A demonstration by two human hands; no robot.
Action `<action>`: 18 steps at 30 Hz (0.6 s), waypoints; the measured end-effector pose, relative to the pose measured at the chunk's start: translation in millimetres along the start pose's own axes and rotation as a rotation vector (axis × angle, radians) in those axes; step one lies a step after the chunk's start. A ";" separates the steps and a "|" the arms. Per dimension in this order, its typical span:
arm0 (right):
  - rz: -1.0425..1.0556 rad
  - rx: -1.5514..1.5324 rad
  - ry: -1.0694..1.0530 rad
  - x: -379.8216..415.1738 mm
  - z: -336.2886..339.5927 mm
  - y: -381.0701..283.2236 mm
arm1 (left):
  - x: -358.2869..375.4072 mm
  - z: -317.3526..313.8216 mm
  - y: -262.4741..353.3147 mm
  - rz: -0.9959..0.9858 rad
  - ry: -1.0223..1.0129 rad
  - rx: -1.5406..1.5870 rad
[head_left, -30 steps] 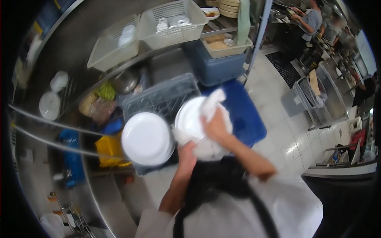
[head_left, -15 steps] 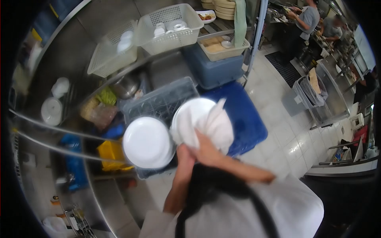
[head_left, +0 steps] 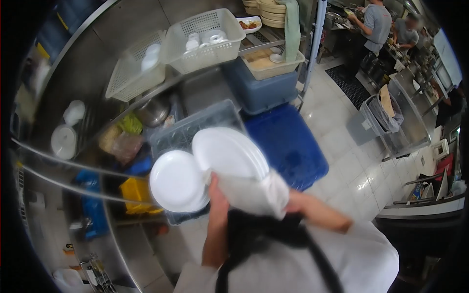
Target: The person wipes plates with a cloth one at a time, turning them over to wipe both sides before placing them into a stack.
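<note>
Left hand (head_left: 218,196) and right hand (head_left: 294,201): grip closed on white cloth (head_left: 246,193); snagged edge could drag oval plates (head_left: 227,152) askew.

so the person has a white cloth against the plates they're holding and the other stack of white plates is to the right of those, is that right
Not quite: in the head view, the other stack of white plates is to the left of the held plates. The white cloth is against the held plates, as you say.

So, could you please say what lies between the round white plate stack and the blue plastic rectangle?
In the head view, another stack of white plates lies between the round stack and the blue rectangle.
</note>
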State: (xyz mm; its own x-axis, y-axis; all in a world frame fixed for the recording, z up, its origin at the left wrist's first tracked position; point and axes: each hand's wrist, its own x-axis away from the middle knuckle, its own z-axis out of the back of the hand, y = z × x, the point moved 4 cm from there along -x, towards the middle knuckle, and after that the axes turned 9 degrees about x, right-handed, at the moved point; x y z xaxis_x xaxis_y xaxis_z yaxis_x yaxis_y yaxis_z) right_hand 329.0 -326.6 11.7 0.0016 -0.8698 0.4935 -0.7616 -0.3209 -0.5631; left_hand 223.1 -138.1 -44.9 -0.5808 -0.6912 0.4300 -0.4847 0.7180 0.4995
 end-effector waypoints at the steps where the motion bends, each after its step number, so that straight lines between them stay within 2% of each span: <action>1: 0.078 0.148 0.039 12.2 -15.6 -20.2 | -5.5 1.9 3.7 -0.004 -0.002 0.000; 2: 0.152 0.291 0.083 19.4 -27.6 -43.7 | -10.2 5.8 5.7 0.017 -0.026 0.001; 4: 0.164 -0.196 -0.076 13.3 -37.5 -87.1 | -10.1 13.8 1.5 0.052 -0.049 -0.013; 6: 0.369 -0.185 -0.107 5.3 -70.4 -130.3 | -11.0 11.1 -6.7 0.103 -0.176 -0.027; 7: 0.305 0.028 0.033 1.0 -86.1 -135.7 | -12.4 11.8 -10.9 0.103 -0.172 -0.032; 8: 0.235 0.239 0.171 -0.9 -92.9 -136.6 | -13.4 12.0 -15.6 0.070 -0.173 -0.083; 9: 0.107 0.239 0.140 -6.7 -87.4 -126.4 | -12.8 11.9 -18.1 0.037 -0.176 -0.135; 10: 0.115 0.239 0.136 -11.4 -75.9 -105.5 | -10.2 4.8 -17.7 0.033 -0.182 -0.141; 12: 0.284 0.247 0.151 -12.2 -51.0 -58.9 | -1.6 -3.5 -6.4 -0.091 -0.060 -0.168; 13: 0.282 0.254 0.140 -1.6 -53.3 -65.9 | -3.4 -0.9 1.2 -0.098 -0.100 -0.162; 15: 0.375 -0.164 -0.061 31.4 -71.4 -78.0 | 2.7 -3.2 12.2 -0.050 -0.054 -0.162; 16: 0.502 -0.062 -0.029 36.6 -79.4 -96.2 | 7.3 -6.7 13.0 0.013 -0.020 -0.169; 18: 0.264 0.446 0.286 9.9 -70.0 -122.7 | 0.4 -5.4 3.2 0.030 -0.058 -0.218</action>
State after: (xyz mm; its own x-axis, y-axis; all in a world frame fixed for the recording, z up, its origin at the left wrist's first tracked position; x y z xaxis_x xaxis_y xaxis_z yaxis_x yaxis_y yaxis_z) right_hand 377.1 -269.6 132.2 -0.3733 -0.8257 0.4230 -0.3665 -0.2876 -0.8849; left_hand 224.8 -136.5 -39.1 -0.6328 -0.6591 0.4063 -0.3174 0.6994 0.6403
